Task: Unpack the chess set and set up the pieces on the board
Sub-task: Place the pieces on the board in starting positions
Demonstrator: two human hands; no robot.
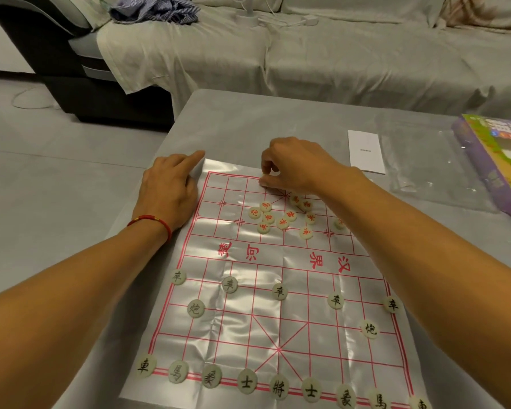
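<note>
A: Board (281, 261): glossy creased sheet, red grid, flat on grey table (248, 119). Black-lettered pieces (278, 291) lined up along near rows; red-lettered pieces (273, 216) heaped loose at far half.

B: Hands?

A: Left hand (171, 187) rested on board's far-left corner, fingers relaxed, index straight. Right hand (292, 166) curled over far edge; pinching anything — couldn't tell.

B: Surroundings?

A: Purple box (493, 160), white card (365, 150), draped sofa (337, 54) behind.

A home living room: a long sofa draped in pale grey-green sheets (337, 54), crumpled striped blue clothing (157, 8) left on it, facing a low grey tabletop (278, 119).
</note>
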